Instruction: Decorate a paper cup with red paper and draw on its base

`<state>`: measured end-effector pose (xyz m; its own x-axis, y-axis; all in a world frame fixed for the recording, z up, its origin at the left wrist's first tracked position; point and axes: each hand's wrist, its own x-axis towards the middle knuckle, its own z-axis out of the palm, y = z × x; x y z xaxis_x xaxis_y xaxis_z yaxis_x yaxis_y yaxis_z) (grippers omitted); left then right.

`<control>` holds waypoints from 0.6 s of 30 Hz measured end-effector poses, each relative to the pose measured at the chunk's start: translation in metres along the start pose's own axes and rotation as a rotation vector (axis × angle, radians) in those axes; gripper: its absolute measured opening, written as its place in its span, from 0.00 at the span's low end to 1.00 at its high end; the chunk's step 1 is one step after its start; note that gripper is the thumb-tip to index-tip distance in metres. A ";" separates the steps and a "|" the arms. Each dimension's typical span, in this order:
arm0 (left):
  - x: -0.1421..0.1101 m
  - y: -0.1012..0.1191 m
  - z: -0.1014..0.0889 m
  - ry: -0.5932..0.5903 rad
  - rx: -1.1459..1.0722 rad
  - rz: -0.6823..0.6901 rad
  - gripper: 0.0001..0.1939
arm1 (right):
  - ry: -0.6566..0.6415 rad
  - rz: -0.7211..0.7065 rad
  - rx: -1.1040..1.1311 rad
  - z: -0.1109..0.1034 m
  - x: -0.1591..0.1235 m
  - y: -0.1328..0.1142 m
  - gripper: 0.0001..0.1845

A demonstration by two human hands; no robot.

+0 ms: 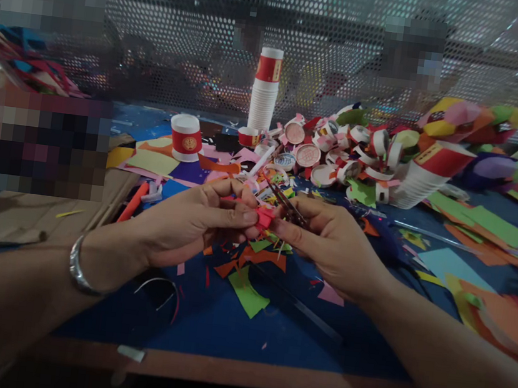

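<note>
At the centre of the frame, the left hand (209, 216) pinches a pink paper piece (265, 218); the right hand (335, 241) grips what look like dark scissors (288, 204), blurred, its thumb at the paper. Below lies a green scrap (249, 290). Beyond, upper centre, cut cup bases (308, 155) crowd between a tall cup stack (262, 103) and a tilted cup stack (426, 177).
</note>
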<state>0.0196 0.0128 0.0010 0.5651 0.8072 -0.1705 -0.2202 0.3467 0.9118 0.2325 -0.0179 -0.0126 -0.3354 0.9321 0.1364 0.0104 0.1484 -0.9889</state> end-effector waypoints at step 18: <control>0.003 0.003 0.005 0.072 -0.095 -0.136 0.09 | 0.015 -0.069 -0.074 0.002 0.001 0.001 0.12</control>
<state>0.0243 0.0138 0.0053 0.5373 0.7806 -0.3194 -0.2218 0.4961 0.8394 0.2302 -0.0170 -0.0133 -0.3239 0.9235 0.2055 0.0571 0.2358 -0.9701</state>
